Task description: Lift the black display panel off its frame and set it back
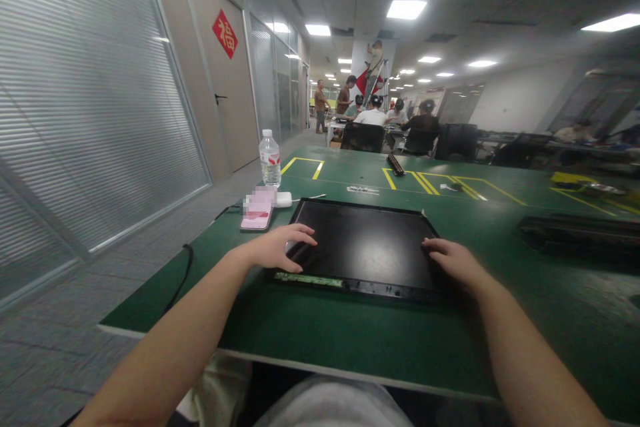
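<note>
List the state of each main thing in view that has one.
Panel: lying flat, screen dark
Circuit board: exposed
Left hand: spread, at panel's left edge
Right hand: at panel's right edge
Phone: face up, screen lit
Bottle: upright, capped
Door: shut
Blinds: lowered
Ceiling lights: on

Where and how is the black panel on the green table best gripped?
The black panel is probably best held by its left and right edges, the left hand coming from the left and the right hand from the right: it lies flat and broad. I'd avoid the near edge, where a green strip shows.
</note>
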`<state>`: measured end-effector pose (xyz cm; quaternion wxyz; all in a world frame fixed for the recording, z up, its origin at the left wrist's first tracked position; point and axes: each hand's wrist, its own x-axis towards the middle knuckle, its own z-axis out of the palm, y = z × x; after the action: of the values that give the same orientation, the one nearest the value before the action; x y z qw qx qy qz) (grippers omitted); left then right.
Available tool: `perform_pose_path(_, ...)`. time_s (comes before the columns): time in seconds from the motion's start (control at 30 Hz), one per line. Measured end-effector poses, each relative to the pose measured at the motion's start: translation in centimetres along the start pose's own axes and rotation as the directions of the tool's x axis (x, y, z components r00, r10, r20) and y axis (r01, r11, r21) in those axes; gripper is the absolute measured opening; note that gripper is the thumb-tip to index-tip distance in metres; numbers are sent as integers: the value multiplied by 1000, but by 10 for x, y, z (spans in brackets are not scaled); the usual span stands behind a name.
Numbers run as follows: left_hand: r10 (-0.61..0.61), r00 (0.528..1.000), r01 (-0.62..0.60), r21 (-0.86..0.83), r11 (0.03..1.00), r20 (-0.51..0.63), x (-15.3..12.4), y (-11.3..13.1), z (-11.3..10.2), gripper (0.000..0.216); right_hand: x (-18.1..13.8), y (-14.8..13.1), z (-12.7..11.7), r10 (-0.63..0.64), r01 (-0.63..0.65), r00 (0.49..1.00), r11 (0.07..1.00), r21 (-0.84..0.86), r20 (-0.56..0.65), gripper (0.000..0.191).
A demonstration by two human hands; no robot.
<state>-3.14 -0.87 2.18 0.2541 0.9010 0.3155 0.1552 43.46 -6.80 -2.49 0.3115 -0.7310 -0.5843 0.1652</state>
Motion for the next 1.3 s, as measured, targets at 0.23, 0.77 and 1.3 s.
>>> perform_pose_path(0.23, 12, 1000, -12, 7, 1000, -9, 1, 3, 1, 58, -1, -1, 0, -10, 10, 1000, 1000, -3, -26, 29)
perform_pose_path(0.77, -300, 906, 383, 274, 882, -299, 16, -41, 19, 41, 8, 17, -12, 43, -106, 973, 955, -276, -227, 40)
perform_pose_path(1.3, -299, 918, 386, 410, 826, -260, 22, -40, 21, 41, 8, 14, -10, 223, -237, 972, 923, -305, -79, 53)
